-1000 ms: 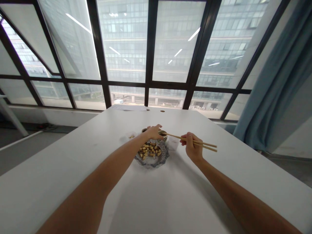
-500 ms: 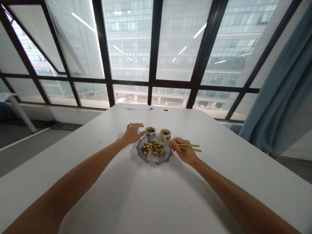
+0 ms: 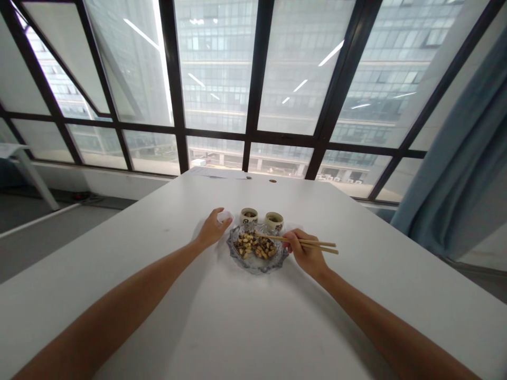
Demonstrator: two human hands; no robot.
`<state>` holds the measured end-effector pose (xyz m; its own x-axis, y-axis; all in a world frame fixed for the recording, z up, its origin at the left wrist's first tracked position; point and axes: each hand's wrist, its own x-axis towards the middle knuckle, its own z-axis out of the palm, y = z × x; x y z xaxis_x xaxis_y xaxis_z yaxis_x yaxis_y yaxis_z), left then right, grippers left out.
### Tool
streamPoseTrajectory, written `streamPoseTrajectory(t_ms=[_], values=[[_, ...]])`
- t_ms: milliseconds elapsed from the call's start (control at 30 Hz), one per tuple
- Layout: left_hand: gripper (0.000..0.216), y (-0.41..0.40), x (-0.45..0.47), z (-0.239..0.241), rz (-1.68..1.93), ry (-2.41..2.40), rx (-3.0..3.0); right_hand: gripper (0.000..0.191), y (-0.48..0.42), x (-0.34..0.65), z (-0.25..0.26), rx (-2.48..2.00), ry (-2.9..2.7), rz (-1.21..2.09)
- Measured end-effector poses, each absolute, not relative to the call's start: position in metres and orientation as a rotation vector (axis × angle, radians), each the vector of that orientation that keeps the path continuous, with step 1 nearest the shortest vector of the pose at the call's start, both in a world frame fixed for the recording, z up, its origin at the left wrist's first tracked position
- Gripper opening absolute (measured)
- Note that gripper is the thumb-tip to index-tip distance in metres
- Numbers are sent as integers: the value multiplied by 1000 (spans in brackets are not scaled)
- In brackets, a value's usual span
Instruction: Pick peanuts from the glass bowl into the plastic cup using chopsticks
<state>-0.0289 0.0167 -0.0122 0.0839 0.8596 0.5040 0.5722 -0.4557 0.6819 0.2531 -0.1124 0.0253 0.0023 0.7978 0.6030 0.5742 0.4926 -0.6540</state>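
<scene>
Left hand [image 3: 213, 230] drawn back to small pale cup [image 3: 225, 215], its fingers' hold unclear, right hand [image 3: 307, 254] pinching chopsticks [image 3: 321, 244], tips in dish [image 3: 257, 268]

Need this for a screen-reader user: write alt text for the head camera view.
A person's right hand holds wooden chopsticks with their tips over a glass dish of nuts on a white table. The left hand rests beside the dish against a small translucent container. Two small cups stand behind the dish, and a large window fills the background.
</scene>
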Motion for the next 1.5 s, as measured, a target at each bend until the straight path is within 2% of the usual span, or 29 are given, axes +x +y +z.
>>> streamPoseTrajectory(t_ms=[433, 600, 933, 1300, 1500], values=[[58, 15, -28, -11, 1343, 1389, 2007, 40, -113, 253, 25, -1174, -1708, 196], [59, 15, -28, -11, 1343, 1384, 1998, 45, -114, 252, 20, -1118, -1538, 298], [74, 15, -31, -13, 1222, 1448, 2070, 55, -119, 237, 12, -1049, -1112, 539], [78, 18, -31, -16, 1302, 1385, 2109, 38, -145, 232, 11, -952, -1701, 297], [77, 18, -31, -16, 1315, 1352, 2113, 36, -145, 234, 10, -941, -1749, 217]])
